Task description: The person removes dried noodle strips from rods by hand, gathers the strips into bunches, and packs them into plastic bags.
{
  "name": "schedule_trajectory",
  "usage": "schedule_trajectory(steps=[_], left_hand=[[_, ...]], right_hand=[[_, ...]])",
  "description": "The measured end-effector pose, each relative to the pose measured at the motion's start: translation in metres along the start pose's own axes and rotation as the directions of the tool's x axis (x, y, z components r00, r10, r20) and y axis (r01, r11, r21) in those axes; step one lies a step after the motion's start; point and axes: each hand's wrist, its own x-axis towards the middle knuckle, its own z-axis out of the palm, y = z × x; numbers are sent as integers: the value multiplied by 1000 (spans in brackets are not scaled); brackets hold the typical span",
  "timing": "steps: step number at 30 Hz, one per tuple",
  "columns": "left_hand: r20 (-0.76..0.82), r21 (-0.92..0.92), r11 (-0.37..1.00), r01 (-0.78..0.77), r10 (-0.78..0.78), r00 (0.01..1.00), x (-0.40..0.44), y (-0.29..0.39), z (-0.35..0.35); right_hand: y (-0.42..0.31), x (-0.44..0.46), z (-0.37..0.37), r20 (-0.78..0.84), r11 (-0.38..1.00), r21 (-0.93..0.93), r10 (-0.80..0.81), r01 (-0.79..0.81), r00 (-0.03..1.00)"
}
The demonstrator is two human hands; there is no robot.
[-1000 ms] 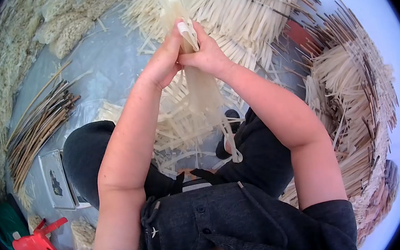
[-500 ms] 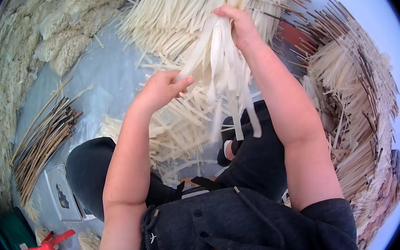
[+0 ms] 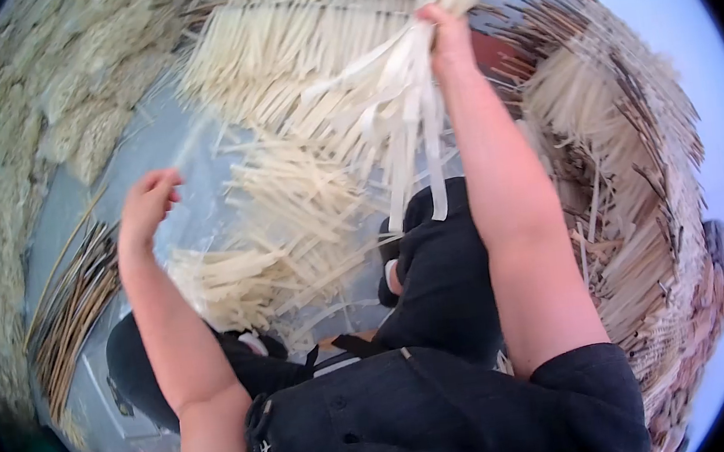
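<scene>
Dark short-sleeved shirt [image 3: 452, 411]; buttons [image 3: 338, 402] down shirt's middle; pale cord tips [image 3: 406, 354] either side of shirt front; small white plane-like mark [image 3: 265, 449], shirt's left; black trousers [image 3: 447, 283] below shirt; dark shoes [image 3: 386, 292] further below shirt.

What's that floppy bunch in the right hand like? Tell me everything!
The bunch is many long, flat, whitish strips, thin and bendy-looking; their material isn't clear. The right hand grips them together. Some stick out beyond the fist; the others fan out and dangle, the longest in front of the dark trousers.
</scene>
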Motion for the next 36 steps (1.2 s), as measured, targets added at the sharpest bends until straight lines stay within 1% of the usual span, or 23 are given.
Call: schedule_trajectory(steps=[1, 2, 4, 7, 9, 11, 12, 15, 17, 18, 21, 22, 24, 26, 27, 29, 30, 31, 32, 33, 34, 35, 36], left_hand=[[-153, -22, 999, -38, 35, 988, -2, 7, -1], [-225, -200, 971, -131, 84, 971, -4, 13, 3], [-251, -329, 896, -297, 220, 943, -23, 45, 38], [-132, -417, 850, -322, 294, 947, -40, 65, 89], [-126, -422, 852, -310, 284, 951, -28, 52, 120], [-257, -506, 714, -483, 410, 875, -16, 42, 138], [-259, -505, 715, -483, 408, 875, -16, 42, 135], [-171, -471, 778, -417, 383, 908, -16, 42, 132], [-21, -659, 708, -254, 320, 947, -19, 38, 138], [-12, -660, 712, -238, 308, 951, -18, 33, 139], [-38, -578, 773, -261, 294, 955, -12, 30, 137], [-66, -521, 795, -312, 327, 943, -17, 39, 132], [-91, -459, 812, -361, 362, 928, -21, 46, 126], [-147, -408, 747, -525, 514, 845, -22, 46, 122], [-140, -408, 747, -525, 517, 844, -25, 50, 118], [-94, -466, 827, -313, 305, 948, -37, 61, 108], [-86, -466, 828, -314, 310, 947, -38, 62, 101], [82, -313, 935, -165, 200, 976, -37, 61, 91], [222, -127, 992, -28, 56, 973, -38, 61, 87], [225, -126, 992, -30, 58, 973, -41, 60, 90], [440, -30, 999, -26, 36, 897, -48, 60, 94], [628, 65, 997, -42, -8, 779, -54, 59, 98], [626, 66, 997, -43, -8, 780, -54, 48, 115]], right_hand=[[1, -7, 6, -50, 995, -83, 42, -46, 998], [4, -17, 13, 26, 992, -98, 82, -79, 996], [2, -56, 49, 165, 973, -94, 223, -210, 961], [16, -111, 100, 320, 873, -167, 488, -458, 812], [20, -150, 125, 427, 823, -212, 563, -527, 707], [16, -182, 138, 487, 813, -208, 568, -543, 663], [15, -190, 140, 530, 803, -196, 570, -563, 628], [19, -185, 136, 502, 786, -190, 593, -589, 630], [22, -180, 135, 528, 821, -171, 543, -544, 653], [21, -181, 134, 559, 856, -155, 488, -494, 671], [14, -182, 139, 549, 893, -156, 433, -422, 715], [15, -180, 140, 549, 893, -157, 433, -421, 715], [19, -172, 142, 531, 908, -117, 400, -403, 747], [19, -163, 141, 472, 909, -95, 399, -405, 786], [18, -155, 139, 414, 912, -75, 396, -403, 820], [18, -130, 133, 336, 904, -57, 417, -424, 844], [24, -114, 127, 216, 932, 13, 351, -362, 911], [29, -100, 120, 89, 954, 73, 283, -290, 955], [32, -85, 110, 85, 955, 74, 280, -286, 956], [34, -71, 97, -31, 952, 111, 290, -285, 957], [34, -63, 89, -146, 948, 148, 301, -280, 942], [36, -58, 82, -146, 948, 149, 301, -280, 942], [38, -55, 78, -193, 932, 188, 343, -309, 919]])
